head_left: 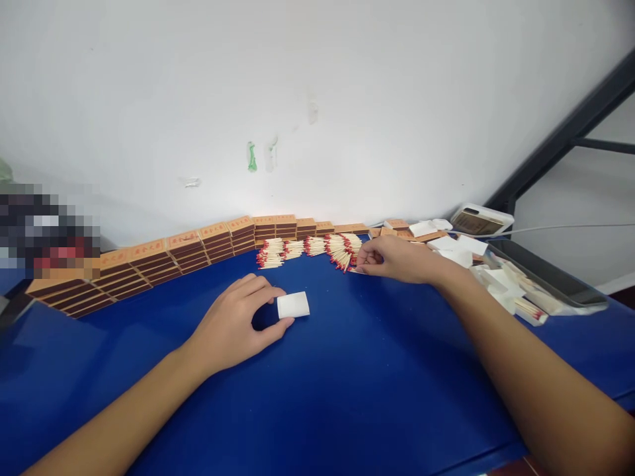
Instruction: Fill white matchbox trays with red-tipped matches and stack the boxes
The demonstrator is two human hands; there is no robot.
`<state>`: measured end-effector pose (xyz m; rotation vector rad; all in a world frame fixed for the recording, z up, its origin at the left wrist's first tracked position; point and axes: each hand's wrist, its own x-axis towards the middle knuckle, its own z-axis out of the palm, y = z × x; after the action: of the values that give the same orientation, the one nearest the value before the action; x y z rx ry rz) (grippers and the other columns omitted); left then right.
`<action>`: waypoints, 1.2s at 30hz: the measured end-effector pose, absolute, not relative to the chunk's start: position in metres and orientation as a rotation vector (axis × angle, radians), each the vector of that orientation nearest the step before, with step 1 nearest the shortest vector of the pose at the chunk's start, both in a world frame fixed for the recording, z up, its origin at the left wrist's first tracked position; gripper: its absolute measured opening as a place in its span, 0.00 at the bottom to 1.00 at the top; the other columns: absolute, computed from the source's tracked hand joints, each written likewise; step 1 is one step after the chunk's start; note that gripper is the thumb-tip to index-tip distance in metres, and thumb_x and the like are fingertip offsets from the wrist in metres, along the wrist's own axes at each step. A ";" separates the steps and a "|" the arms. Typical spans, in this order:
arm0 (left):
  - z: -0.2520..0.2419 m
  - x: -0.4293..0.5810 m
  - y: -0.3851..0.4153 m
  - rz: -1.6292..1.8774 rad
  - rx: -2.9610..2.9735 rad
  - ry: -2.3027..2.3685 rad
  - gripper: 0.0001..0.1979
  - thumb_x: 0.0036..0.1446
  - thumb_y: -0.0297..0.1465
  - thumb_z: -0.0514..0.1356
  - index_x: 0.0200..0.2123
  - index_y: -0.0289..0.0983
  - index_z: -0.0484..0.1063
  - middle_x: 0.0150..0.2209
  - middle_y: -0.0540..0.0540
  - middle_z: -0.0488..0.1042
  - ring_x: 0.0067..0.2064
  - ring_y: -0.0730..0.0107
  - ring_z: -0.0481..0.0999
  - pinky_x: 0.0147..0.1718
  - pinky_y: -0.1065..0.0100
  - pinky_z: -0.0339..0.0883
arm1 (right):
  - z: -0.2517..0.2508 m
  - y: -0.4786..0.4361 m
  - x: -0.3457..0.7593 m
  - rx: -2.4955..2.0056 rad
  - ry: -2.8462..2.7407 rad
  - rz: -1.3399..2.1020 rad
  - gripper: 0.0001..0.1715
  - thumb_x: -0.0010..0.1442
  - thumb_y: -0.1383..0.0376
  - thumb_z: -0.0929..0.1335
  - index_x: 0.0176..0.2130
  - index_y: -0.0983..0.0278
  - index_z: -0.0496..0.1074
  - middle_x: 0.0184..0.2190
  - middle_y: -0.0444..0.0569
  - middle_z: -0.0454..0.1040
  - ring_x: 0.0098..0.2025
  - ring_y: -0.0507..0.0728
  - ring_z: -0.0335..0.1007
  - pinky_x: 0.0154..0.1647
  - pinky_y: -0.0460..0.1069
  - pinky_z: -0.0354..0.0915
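My left hand (243, 317) holds a small white matchbox tray (293, 305) by its left end, between thumb and forefinger, on the blue table. Its inside cannot be seen from here. My right hand (384, 258) is closed in a pinch at the right edge of the loose matches (341, 251). A matchstick with a red head pokes out by its thumb tip; how many it holds is hidden. Several more heaps of red-headed matches (270, 253) lie to the left, in front of stacked matchboxes (274, 227).
Stacked orange-brown matchboxes (143, 264) line the wall at left. White trays (459, 250), one tray with matches (530, 311), a dark flat tray (550, 274) and a phone in a pale case (481, 219) are at right. A cable and dark metal frame (560, 132) stand beyond.
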<state>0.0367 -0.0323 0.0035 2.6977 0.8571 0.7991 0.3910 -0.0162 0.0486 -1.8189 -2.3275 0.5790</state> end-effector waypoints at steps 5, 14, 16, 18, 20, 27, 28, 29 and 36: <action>0.002 0.038 -0.032 0.804 2.702 0.863 0.11 0.68 0.37 0.65 0.50 0.40 0.78 0.40 0.46 0.77 0.42 0.62 0.74 0.42 0.59 0.68 | 0.053 -0.019 0.391 -1.803 -2.331 0.569 0.17 0.62 0.50 0.70 0.34 0.62 0.77 0.27 0.46 0.72 0.29 0.55 0.64 0.30 0.50 0.57; 0.001 0.037 -0.032 0.784 2.695 0.884 0.10 0.68 0.37 0.65 0.49 0.40 0.78 0.41 0.46 0.77 0.42 0.61 0.75 0.43 0.57 0.68 | 0.051 -0.017 0.404 -1.864 -2.380 0.506 0.15 0.61 0.52 0.71 0.34 0.61 0.79 0.27 0.47 0.74 0.30 0.56 0.68 0.31 0.51 0.57; 0.001 0.037 -0.032 0.778 2.696 0.892 0.10 0.68 0.37 0.65 0.49 0.40 0.78 0.41 0.46 0.77 0.42 0.60 0.75 0.43 0.57 0.68 | 0.051 -0.017 0.403 -1.873 -2.377 0.549 0.14 0.60 0.53 0.71 0.34 0.61 0.78 0.28 0.46 0.74 0.30 0.56 0.67 0.31 0.50 0.57; 0.001 0.038 -0.032 0.774 2.695 0.895 0.11 0.68 0.38 0.65 0.49 0.40 0.78 0.41 0.46 0.77 0.42 0.60 0.75 0.43 0.57 0.68 | 0.051 -0.018 0.401 -1.876 -2.376 0.593 0.13 0.60 0.54 0.71 0.35 0.61 0.78 0.28 0.46 0.74 0.29 0.55 0.65 0.30 0.50 0.57; 0.001 0.038 -0.032 0.774 2.693 0.899 0.11 0.68 0.38 0.65 0.49 0.40 0.78 0.40 0.46 0.77 0.42 0.60 0.75 0.43 0.57 0.68 | 0.051 -0.018 0.399 -1.857 -2.379 0.604 0.13 0.61 0.54 0.71 0.35 0.61 0.78 0.29 0.46 0.74 0.29 0.55 0.65 0.30 0.50 0.57; 0.001 0.037 -0.032 0.775 2.705 0.892 0.11 0.68 0.38 0.64 0.50 0.40 0.78 0.41 0.45 0.78 0.42 0.60 0.75 0.43 0.57 0.69 | 0.045 -0.017 0.392 -1.807 -2.343 0.662 0.19 0.61 0.49 0.70 0.34 0.62 0.77 0.26 0.46 0.72 0.29 0.55 0.64 0.30 0.50 0.58; 0.001 0.037 -0.032 0.777 2.706 0.889 0.11 0.68 0.38 0.64 0.50 0.40 0.78 0.41 0.45 0.78 0.42 0.60 0.76 0.43 0.57 0.69 | 0.046 -0.017 0.391 -1.803 -2.339 0.672 0.19 0.61 0.49 0.70 0.34 0.62 0.77 0.26 0.46 0.72 0.29 0.55 0.64 0.30 0.50 0.58; 0.001 0.037 -0.032 0.778 2.708 0.885 0.11 0.68 0.38 0.64 0.50 0.40 0.78 0.41 0.45 0.78 0.42 0.60 0.76 0.43 0.57 0.69 | 0.047 -0.018 0.391 -1.798 -2.340 0.679 0.18 0.61 0.50 0.70 0.34 0.62 0.77 0.26 0.46 0.72 0.29 0.55 0.64 0.30 0.50 0.58; 0.000 0.041 -0.035 0.800 2.714 0.908 0.11 0.67 0.37 0.66 0.50 0.41 0.78 0.43 0.44 0.80 0.43 0.58 0.76 0.44 0.56 0.70 | 0.055 -0.035 0.358 -1.567 -2.268 0.677 0.19 0.66 0.50 0.69 0.37 0.62 0.77 0.27 0.45 0.72 0.29 0.54 0.63 0.30 0.50 0.58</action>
<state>0.0406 -0.0350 0.0005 2.7138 0.9076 0.8002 0.3575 -0.0353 0.0549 -1.5672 -2.2678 0.6774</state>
